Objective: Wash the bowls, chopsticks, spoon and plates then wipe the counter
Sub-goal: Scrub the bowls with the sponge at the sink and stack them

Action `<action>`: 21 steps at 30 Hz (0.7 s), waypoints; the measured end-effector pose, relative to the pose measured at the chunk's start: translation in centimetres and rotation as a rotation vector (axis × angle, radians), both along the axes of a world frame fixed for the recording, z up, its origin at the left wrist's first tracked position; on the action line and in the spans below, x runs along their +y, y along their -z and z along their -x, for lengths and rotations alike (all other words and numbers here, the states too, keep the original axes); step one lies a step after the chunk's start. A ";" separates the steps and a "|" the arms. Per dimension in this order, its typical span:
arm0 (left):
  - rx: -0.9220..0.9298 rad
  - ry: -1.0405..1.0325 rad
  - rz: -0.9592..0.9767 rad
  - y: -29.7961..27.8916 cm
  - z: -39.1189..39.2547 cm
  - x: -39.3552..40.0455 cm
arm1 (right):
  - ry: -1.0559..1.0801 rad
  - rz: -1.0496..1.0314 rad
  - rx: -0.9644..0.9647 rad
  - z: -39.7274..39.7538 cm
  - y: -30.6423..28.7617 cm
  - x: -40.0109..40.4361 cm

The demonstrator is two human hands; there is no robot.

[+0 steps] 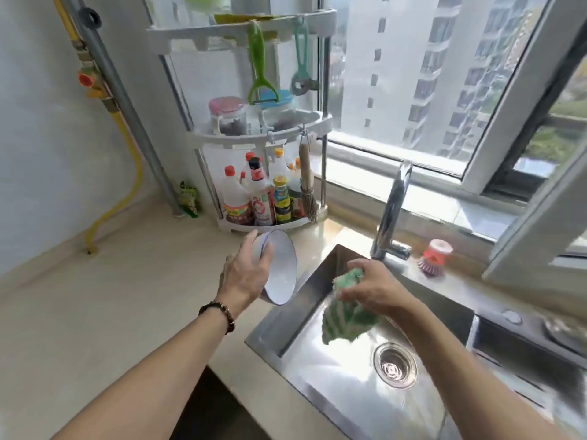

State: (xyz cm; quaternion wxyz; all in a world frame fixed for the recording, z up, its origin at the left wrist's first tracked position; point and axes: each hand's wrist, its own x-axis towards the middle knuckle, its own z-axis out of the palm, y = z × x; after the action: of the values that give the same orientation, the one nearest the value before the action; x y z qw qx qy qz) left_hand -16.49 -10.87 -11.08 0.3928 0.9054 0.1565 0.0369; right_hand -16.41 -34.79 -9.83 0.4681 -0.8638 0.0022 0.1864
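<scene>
- The bowl (279, 271) is white with a thin dark rim line; it is tipped on its side, mouth toward the sink, held above the counter edge just left of the basin
- The left hand (246, 274) grips it from behind, fingers curled over the upper rim and palm against the outer wall; a beaded bracelet sits at the wrist
- The right hand (370, 290) clutches a green-and-white cloth (346, 315) bunched in its fingers; the cloth hangs over the sink (320, 389), near the bowl but apart from it
- The tap (394, 211) stands behind the right hand; whether water runs I cannot tell; a red scrub brush (433, 257) rests on the ledge beside it
- A corner rack (263, 134) of bottles and jars stands on the counter (111, 312) just behind the bowl
- Risks, as I judge them: the bowl is held by one hand at a steep tilt; if it is wet or soapy it could slip and strike the steel rim or counter; a wide swing leftward might knock the bottles; drips from bowl or cloth would wet the counter
</scene>
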 end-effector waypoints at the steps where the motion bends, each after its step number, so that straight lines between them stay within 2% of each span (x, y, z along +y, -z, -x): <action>1: 0.031 0.039 -0.060 0.2 -0.3 -0.3 | 0.028 0.005 -0.019 0.0 0.4 -0.5; 6: 0.087 0.214 -0.219 0.0 -1.1 -2.7 | 0.082 -0.050 -0.045 0.3 1.9 -2.0; 12: 0.156 0.289 -0.290 0.4 -2.2 -3.8 | 0.152 -0.080 -0.113 0.1 2.5 -2.4; 18: 0.173 0.276 -0.268 0.5 -2.3 -3.9 | 0.208 -0.315 -0.025 0.8 1.3 -2.0; 21: 0.174 0.224 -0.149 -0.3 -2.0 -4.3 | 0.242 -0.444 -0.043 1.3 1.1 -1.2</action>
State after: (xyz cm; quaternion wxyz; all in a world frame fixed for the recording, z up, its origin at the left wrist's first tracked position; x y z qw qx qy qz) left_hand -14.49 -15.13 -10.80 0.3112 0.9436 0.0848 -0.0741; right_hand -17.70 -35.96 -10.98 0.6653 -0.7369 0.0548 0.1066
